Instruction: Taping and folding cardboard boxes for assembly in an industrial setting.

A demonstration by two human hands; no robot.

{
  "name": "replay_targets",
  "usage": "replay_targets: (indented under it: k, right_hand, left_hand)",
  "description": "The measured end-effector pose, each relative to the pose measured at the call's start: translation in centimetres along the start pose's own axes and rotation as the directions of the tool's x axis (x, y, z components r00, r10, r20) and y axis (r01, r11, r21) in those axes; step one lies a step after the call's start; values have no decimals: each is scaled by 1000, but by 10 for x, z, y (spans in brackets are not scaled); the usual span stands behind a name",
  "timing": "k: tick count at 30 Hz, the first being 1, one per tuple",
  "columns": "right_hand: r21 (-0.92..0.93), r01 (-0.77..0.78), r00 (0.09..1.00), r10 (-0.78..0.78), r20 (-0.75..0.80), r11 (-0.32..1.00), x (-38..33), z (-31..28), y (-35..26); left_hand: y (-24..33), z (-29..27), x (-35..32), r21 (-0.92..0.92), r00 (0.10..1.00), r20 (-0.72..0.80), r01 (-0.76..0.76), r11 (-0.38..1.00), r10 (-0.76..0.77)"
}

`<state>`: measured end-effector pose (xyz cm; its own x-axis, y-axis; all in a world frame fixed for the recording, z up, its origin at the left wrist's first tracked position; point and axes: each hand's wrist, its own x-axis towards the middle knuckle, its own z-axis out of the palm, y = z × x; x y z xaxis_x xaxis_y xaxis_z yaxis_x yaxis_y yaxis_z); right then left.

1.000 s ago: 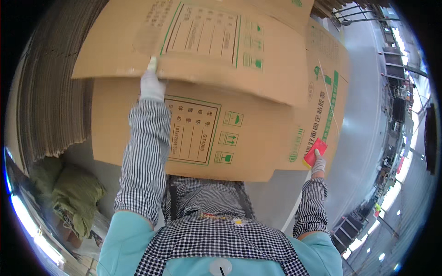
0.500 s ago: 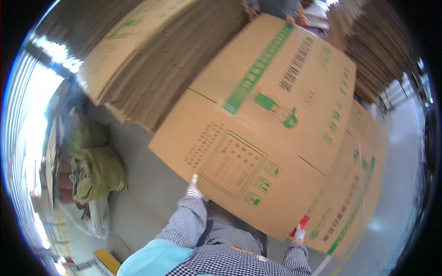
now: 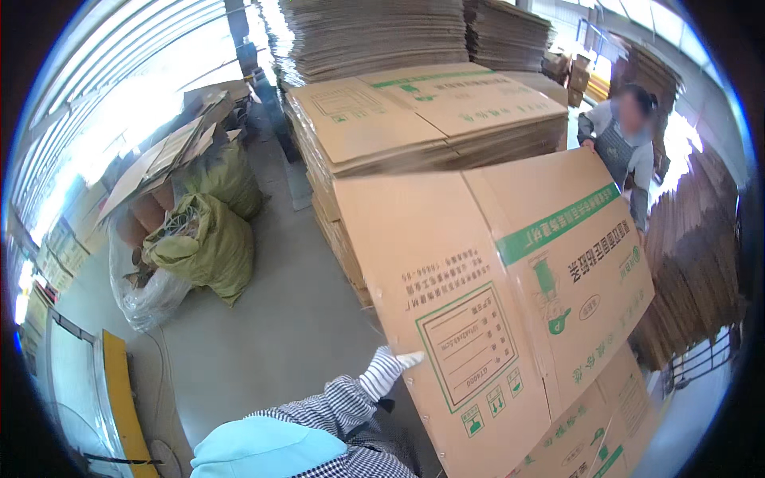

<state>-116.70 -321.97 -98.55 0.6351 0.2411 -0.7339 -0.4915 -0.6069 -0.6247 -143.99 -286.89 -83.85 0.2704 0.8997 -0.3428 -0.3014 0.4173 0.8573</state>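
A large flattened cardboard carton (image 3: 446, 231), brown with green printing, slants across the right half of the view. My left hand (image 3: 384, 373), in a white striped glove, grips its near left edge. The thumb lies on top of the board; the fingers underneath are hidden. At the far end a co-worker (image 3: 617, 143) in a dark apron has hands at the carton's far edge. Below the held sheet, at the lower right, lies another printed flat carton (image 3: 586, 430). My right hand is out of view.
A stack of flattened cartons (image 3: 374, 127) rises behind the held sheet, with taller cardboard piles (image 3: 366, 32) beyond. Another pile (image 3: 697, 247) stands at the right. Green woven sacks (image 3: 203, 247) and a clear plastic bag (image 3: 147, 299) sit left; a yellow panel (image 3: 123, 398) is lower left.
The view has swung, showing more of the far stacks and co-worker. The held carton appears turned and farther right. My right hand, earlier at the near edge with something red, has left the view.
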Motion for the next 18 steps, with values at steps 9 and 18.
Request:
replay_targets:
  k: [9, 18]
  right_hand:
    - [341, 206, 831, -348, 433, 917, -150, 235, -200]
    - [478, 312, 443, -570, 692, 821, -187, 459, -358]
  left_hand:
    - [165, -39, 47, -149, 949, 115, -277, 949, 295]
    - [383, -156, 278, -176, 918, -122, -393, 902, 376]
